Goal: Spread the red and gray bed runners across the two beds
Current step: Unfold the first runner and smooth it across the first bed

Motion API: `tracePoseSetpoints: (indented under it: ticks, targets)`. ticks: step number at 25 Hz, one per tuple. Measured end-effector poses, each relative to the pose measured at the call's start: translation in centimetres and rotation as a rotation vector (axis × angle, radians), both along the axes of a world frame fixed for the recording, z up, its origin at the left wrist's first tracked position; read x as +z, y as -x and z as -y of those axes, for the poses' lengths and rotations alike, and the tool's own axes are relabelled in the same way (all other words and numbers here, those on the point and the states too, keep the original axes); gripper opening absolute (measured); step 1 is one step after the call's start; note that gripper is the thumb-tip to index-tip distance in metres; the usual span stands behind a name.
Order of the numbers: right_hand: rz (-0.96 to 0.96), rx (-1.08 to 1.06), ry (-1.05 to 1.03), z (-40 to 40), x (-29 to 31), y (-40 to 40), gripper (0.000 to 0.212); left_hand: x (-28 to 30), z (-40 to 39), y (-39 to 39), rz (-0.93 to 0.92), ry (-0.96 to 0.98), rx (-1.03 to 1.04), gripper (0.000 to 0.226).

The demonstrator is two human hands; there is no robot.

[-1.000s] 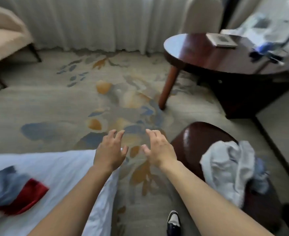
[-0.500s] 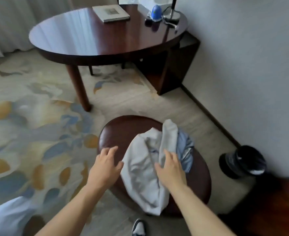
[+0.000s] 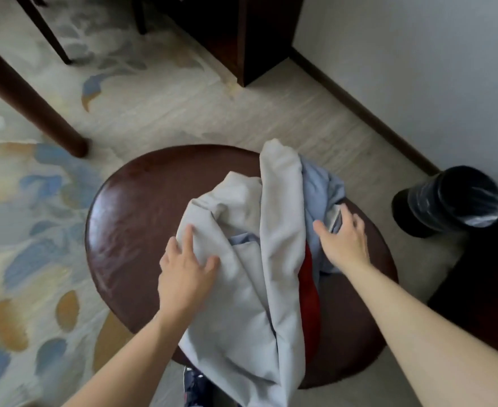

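A crumpled bed runner [image 3: 250,289], pale gray on its back with red and blue-gray sides showing, lies bunched on a round dark brown leather stool [image 3: 130,218]. My left hand [image 3: 186,268] lies flat on the left edge of the gray cloth, fingers spread. Over on the bundle's right side, my right hand [image 3: 341,236] touches the blue-gray folds with fingers apart. Neither hand has closed on the cloth. No bed is in view.
A black lined waste bin [image 3: 453,201] stands to the right by the wall. Dark wooden table legs [image 3: 33,101] and a dark cabinet [image 3: 242,36] stand behind the stool on the patterned carpet. A dark furniture edge [image 3: 488,289] sits at lower right.
My view has swung right from the bed corner and the other runner to the stool and moved closer. Both hands have come down onto the bundled runner.
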State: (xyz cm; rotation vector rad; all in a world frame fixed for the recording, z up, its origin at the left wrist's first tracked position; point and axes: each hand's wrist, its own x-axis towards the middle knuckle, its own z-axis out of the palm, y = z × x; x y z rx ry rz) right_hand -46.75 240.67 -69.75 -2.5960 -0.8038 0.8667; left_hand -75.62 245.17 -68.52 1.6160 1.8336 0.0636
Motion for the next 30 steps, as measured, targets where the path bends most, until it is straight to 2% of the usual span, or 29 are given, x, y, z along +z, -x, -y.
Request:
tracePoseSetpoints:
  ticks: [3, 6, 11, 16, 19, 22, 27, 30]
  targets:
    - [-0.173, -0.022, 0.013, -1.5, -2.6, 0.1, 0.096, -1.4, -1.6, -2.2, 0.114, -0.027, -0.038, 0.082]
    - [-0.242, 0.003, -0.048, -1.6, -2.3, 2.2, 0.098, -2.2, -3.0, -4.3, 0.162, -0.025, -0.025, 0.080]
    - [-0.386, -0.005, -0.254, -0.3, -0.2, 7.9, 0.072, -1.4, -2.3, -8.0, 0.302, -0.035, -0.028, 0.069]
    - [-0.511, -0.021, -0.331, 0.0, 3.5, 12.5, 0.055, 1.3, -1.8, -5.5, 0.353, -0.049, -0.048, 0.056]
    - [-0.530, 0.041, -0.362, -0.7, 8.6, 14.9, 0.050, 6.1, -1.9, -2.7, 0.367, -0.101, -0.029, 0.056]
    - [-0.532, 0.188, -0.379, -1.9, 16.1, 17.9, 0.041, 13.2, -1.9, 0.9, 0.363, -0.200, 0.048, 0.054]
    - [-0.533, 0.502, -0.422, -3.7, 28.0, 25.7, 0.035, 25.1, -0.6, 9.4, 0.334, -0.361, 0.318, 0.050]
    - [-0.583, 0.710, -0.445, -3.2, 33.4, 32.2, 0.046, 31.4, 2.5, 15.6, 0.275, -0.473, 0.501, 0.051]
